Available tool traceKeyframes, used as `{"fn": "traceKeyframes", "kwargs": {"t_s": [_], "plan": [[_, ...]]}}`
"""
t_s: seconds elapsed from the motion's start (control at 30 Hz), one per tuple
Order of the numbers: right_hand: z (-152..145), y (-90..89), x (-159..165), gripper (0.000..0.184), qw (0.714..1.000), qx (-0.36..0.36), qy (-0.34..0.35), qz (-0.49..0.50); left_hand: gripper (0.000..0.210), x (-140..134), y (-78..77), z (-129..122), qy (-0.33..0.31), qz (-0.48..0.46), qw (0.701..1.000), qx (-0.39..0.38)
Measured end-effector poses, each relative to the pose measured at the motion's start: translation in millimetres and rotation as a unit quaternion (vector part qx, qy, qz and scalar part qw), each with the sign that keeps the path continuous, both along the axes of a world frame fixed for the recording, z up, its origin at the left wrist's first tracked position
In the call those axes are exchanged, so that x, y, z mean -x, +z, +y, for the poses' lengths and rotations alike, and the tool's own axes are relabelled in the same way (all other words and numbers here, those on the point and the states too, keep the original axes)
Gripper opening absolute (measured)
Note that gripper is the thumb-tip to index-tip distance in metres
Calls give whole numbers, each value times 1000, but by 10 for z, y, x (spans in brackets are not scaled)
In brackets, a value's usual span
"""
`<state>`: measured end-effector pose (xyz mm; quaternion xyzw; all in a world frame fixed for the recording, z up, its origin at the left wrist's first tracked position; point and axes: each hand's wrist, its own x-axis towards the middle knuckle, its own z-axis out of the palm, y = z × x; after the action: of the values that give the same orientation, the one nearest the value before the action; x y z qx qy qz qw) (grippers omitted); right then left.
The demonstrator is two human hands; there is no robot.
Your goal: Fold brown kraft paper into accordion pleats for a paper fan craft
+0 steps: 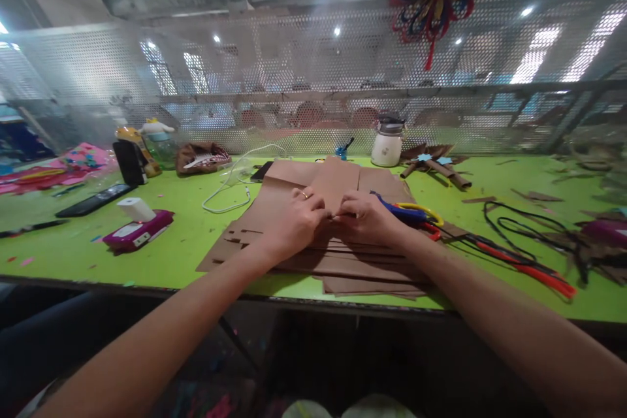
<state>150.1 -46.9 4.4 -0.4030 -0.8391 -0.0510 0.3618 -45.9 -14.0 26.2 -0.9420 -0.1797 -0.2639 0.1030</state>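
My left hand, with a ring on one finger, is closed in a pinch over a pile of brown paper sheets. Facing it, my right hand pinches too, and the fingertips of both hands almost meet. Between them seems to be the edge of a piece of brown paper; the fingers cover most of the held part. Cut slots show in the sheet left of my left hand. Layered sheets stick out below the hands towards the table's front edge.
Right of my hands lie a blue-handled tool, a red-handled tool and a black cord. A white jug and rolled brown tubes stand behind. On the left are a purple power strip, a remote and a white cable.
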Motion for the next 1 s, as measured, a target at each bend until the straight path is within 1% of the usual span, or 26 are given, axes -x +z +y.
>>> {"fn": "traceKeyframes", "kwargs": {"t_s": [0.07, 0.13, 0.2, 0.27, 0.37, 0.47, 0.53, 0.63, 0.77, 0.87, 0.93, 1.0], "plan": [[3, -18, -4, 16, 1000, 9, 3, -17, 22, -64, -104, 82, -14, 13, 1000, 12], [5, -25, -11, 17, 999, 22, 6, -30, 24, -93, -206, 197, -31, -5, 999, 39], [8, -13, -20, 18, 999, 39, 7, -32, 26, -104, -262, 304, -42, -25, 996, 76], [14, 16, -32, 18, 997, 67, 2, -25, 27, -109, -236, 356, -39, -34, 992, 112], [52, 48, -64, 21, 992, 123, -5, -19, 20, -119, -63, 296, -23, -28, 985, 167], [152, 12, -109, 27, 986, 164, -21, -14, 20, -146, 113, 189, 11, -17, 978, 209], [236, -29, -138, 28, 985, 170, -39, -13, 21, -183, 150, 198, 28, -9, 971, 238], [326, -17, -167, 24, 982, 178, -54, -2, 20, -252, 122, 370, 24, 8, 958, 284], [305, 186, -188, 25, 970, 240, -37, 31, 21, -284, 134, 616, 32, 30, 942, 332], [260, 301, -201, 30, 954, 297, -8, 27, 24, -249, 138, 637, 28, 41, 932, 359], [253, 284, -195, 31, 949, 315, 4, 16, 25, -220, 73, 597, 17, 51, 933, 357], [256, 207, -172, 29, 948, 319, 8, -1, 25, -196, -43, 553, 11, 48, 937, 345]]}}
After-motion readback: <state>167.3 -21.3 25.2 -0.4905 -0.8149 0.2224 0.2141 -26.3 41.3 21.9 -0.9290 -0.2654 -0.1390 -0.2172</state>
